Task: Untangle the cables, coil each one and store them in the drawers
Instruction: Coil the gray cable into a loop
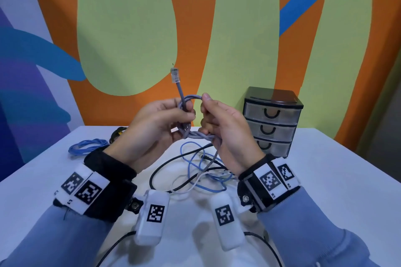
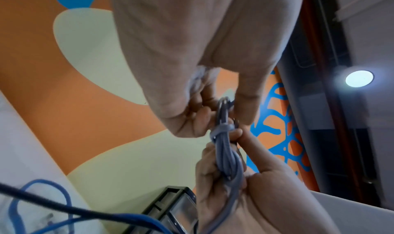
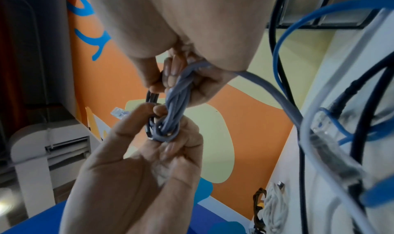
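I'm at a white table (image 1: 325,180) pushed up against a bright mural wall (image 1: 130,28) of orange, pale green and blue shapes, which looks like an office or a studio room, not a home. A small black set of drawers (image 1: 272,121) sits on the table. Over my wrist cameras I catch a round ceiling light (image 2: 359,78), dark ceiling panels, and a white air unit (image 3: 51,145) by the wall.
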A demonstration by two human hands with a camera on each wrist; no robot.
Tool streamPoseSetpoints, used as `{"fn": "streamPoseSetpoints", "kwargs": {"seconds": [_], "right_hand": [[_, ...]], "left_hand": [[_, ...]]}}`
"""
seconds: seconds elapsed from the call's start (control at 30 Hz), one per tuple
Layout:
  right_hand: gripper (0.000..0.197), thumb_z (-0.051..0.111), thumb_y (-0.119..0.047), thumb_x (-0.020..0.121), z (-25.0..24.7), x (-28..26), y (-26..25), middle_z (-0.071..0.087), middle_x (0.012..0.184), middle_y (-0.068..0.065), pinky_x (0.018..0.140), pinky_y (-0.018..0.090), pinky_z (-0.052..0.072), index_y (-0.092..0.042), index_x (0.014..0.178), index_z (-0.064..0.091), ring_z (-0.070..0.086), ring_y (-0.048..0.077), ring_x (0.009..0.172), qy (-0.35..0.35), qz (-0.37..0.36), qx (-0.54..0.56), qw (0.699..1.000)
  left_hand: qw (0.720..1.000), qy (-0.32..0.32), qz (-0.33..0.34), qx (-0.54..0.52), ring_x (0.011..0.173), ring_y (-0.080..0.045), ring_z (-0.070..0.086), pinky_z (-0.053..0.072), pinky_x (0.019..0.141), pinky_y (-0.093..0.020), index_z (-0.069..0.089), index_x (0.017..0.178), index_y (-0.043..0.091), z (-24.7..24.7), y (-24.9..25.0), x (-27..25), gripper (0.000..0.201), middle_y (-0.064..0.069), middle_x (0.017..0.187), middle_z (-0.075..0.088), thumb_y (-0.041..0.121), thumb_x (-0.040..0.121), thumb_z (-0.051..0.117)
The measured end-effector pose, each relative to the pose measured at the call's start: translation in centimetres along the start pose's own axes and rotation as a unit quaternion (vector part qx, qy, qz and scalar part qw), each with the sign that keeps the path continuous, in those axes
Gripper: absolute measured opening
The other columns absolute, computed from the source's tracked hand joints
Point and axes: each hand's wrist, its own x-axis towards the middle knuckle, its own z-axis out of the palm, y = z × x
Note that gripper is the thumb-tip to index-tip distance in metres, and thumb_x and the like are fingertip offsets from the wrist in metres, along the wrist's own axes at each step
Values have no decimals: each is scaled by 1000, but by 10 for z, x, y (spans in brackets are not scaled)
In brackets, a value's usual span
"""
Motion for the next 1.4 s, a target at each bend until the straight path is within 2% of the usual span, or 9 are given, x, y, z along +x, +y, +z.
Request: {"fn": "streamPoseSetpoints", "kwargs": {"seconds": [0.2,0.37,0.47,0.57,0.63,0.83,0.97,1.27,1.4], "right_hand": [[28,62,-28,104,-6,1,-6,24,63,-3,52,20,38,-12,82,59,23,10,51,4,2,30,1000],[29,61,-28,105,-12,1,-8,25,63,-4,54,23,38,-12,82,62,24,10,50,-6,5,29,1000],[31,53,-27,107,-12,0,-10,25,65,-3,55,25,40,-9,84,64,23,11,51,-24,18,58,998],[32,48,-24,107,-9,-1,-11,25,64,-3,55,27,41,-7,84,62,22,13,52,-43,25,90,995],[32,48,-24,107,-8,-2,-10,25,64,-4,55,26,41,-8,83,62,23,12,52,-59,30,94,993],[33,50,-25,110,-5,0,-2,28,62,-6,55,25,41,-8,84,61,26,10,49,-34,-23,58,997],[34,50,-25,110,-1,-3,6,29,60,-7,58,26,41,-9,84,64,28,11,51,-17,-75,-9,997],[36,50,-28,110,-3,-4,-1,25,62,-3,52,22,39,-13,78,57,24,11,50,-53,-37,-47,997],[39,49,-26,111,2,-5,7,27,64,2,55,24,43,-14,75,57,27,11,50,-39,-79,-86,992]], "left_hand": [[988,-24,-43,-145,85,-14,57,51,61,-23,61,137,-9,-2,1,3,54,-6,97,69,27,99,46],[978,-44,-106,-172,86,-11,54,45,61,-20,62,139,-9,-12,-1,5,47,-9,103,63,19,105,44],[981,-38,-117,-148,76,-9,51,49,59,-17,71,127,-6,-21,-1,5,37,-9,95,62,14,98,61],[979,-54,-129,-148,62,-5,54,50,52,-14,79,107,-2,-29,1,2,50,-8,92,65,14,65,100],[978,-48,-137,-150,55,-4,54,46,47,-13,80,98,0,-32,2,0,57,-6,89,64,13,50,108],[959,-34,-208,-190,52,-3,47,51,47,-12,76,106,0,-37,6,3,66,-6,85,59,2,47,106],[957,-31,-230,-171,49,-3,44,51,44,-13,77,96,-1,-40,12,3,61,-5,74,58,0,42,105],[961,-27,-228,-153,42,-4,42,38,37,-12,77,78,1,-25,4,-2,52,-9,81,67,6,34,105],[965,27,-251,-75,39,-3,35,33,38,-8,76,73,1,-22,9,-1,17,-6,75,64,5,63,90]]}}
